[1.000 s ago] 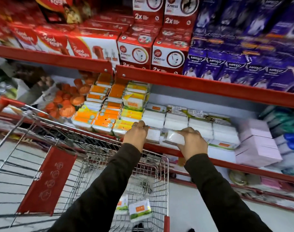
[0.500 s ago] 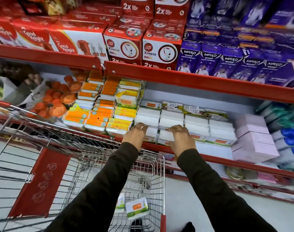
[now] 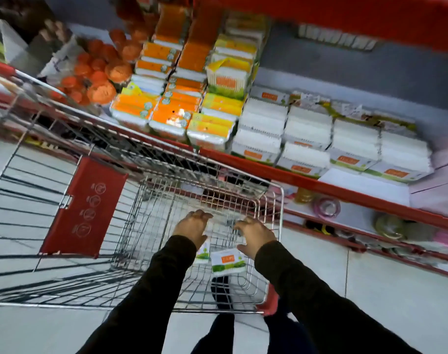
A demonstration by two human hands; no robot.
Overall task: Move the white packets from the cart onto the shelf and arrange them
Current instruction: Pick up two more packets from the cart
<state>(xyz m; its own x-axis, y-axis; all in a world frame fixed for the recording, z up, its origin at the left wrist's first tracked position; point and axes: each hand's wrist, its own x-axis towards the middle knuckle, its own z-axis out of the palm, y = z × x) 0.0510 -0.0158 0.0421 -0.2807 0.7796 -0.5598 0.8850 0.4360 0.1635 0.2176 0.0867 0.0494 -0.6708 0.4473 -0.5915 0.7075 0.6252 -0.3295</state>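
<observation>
Red-edged shop shelving runs diagonally across the upper half of the frame, and the middle shelf [image 3: 320, 186] carries rows of goods behind its red front lip. At the centre right of that shelf lie stacked white packets [image 3: 307, 134] with orange labels and green edges, set in several columns side by side. Just left of them sit orange and yellow packs [image 3: 171, 111], and further to the upper left a bag of round orange items [image 3: 100, 72]. Below the shelf, a wire cart [image 3: 281, 200] with red corner guards fills the lower left and centre of the frame, standing on a pale tiled floor [image 3: 383, 290]; a red flap [image 3: 85, 208] printed with round symbols hangs inside it. Both arms, in dark sleeves, reach down into the cart basket from the bottom of the frame. The left hand [image 3: 193, 227] and the right hand [image 3: 256, 235] are both empty, fingers spread and curled slightly downward, apart from each other. On the basket floor lie two more white packets: one [image 3: 226, 261] between the wrists, clearly visible with its orange label, and another [image 3: 202, 252] mostly hidden under the left wrist. Neither hand is touching a packet as far as can be seen.
</observation>
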